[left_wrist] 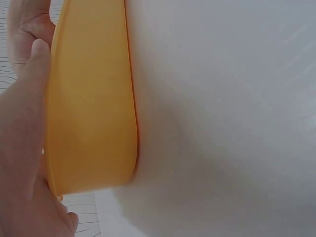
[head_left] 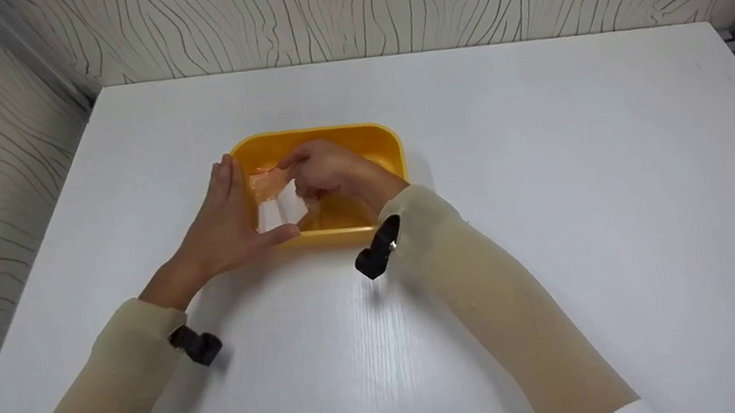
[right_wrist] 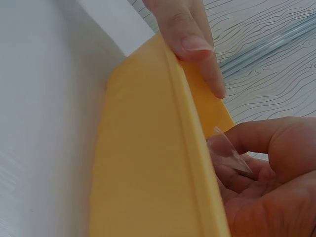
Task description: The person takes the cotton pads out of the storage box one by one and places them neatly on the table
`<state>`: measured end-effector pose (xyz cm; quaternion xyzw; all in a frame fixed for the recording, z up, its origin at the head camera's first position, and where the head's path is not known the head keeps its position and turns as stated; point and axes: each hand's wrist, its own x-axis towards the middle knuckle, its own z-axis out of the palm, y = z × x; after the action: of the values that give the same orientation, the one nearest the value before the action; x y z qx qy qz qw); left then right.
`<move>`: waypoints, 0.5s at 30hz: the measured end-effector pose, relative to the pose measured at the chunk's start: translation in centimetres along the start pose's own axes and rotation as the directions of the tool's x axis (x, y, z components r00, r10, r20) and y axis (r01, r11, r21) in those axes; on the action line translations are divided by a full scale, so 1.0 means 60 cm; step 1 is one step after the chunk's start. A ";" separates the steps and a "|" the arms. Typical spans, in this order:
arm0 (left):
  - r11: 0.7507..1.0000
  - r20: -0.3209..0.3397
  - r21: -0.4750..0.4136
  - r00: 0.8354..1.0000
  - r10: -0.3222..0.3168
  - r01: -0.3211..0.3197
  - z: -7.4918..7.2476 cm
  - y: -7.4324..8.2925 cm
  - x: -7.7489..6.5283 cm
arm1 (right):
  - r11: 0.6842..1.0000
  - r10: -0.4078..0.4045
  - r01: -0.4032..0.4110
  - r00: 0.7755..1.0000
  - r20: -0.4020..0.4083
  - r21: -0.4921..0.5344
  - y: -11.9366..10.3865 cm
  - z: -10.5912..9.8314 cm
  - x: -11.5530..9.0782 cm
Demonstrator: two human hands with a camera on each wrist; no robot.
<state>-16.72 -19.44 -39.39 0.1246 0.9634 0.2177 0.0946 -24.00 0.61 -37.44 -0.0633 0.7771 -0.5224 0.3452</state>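
Note:
A yellow plastic bin [head_left: 324, 238] stands on the white table, its front wall large in both wrist views. My left hand [head_left: 217, 222] lies against its left side, fingers extended, with the thumb along the front rim. My right hand [head_left: 333, 171] reaches inside the bin, index finger pointing left and the other fingers curled. It holds a clear plastic packet [head_left: 272, 213] that looks glossy, with white areas, near the left wall. In the right wrist view a transparent corner of the packet [right_wrist: 228, 150] shows at the curled fingers. What the packet contains cannot be made out.
The white table [head_left: 595, 216] spreads around the bin. Wood-grain patterned panels [head_left: 380, 0] rise behind it and at the left, with a grey metal strip [head_left: 28, 53] at the left corner. Black cameras [head_left: 377, 249] sit on both wrists.

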 end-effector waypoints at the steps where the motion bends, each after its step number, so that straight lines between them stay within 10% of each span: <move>1: 1.000 -0.001 -0.001 1.000 0.002 -0.002 0.000 0.000 0.000 | 1.000 -0.005 0.005 1.000 -0.002 0.002 0.000 -0.002 0.000; 15: 1.000 0.003 0.002 1.000 0.005 -0.005 0.000 -0.003 0.001 | 0.997 -0.040 0.041 0.999 -0.012 0.060 -0.006 -0.019 -0.006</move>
<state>-16.80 -19.58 -39.47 0.1274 0.9632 0.2166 0.0956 -24.51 1.47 -36.76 -0.0658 0.7615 -0.5529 0.3319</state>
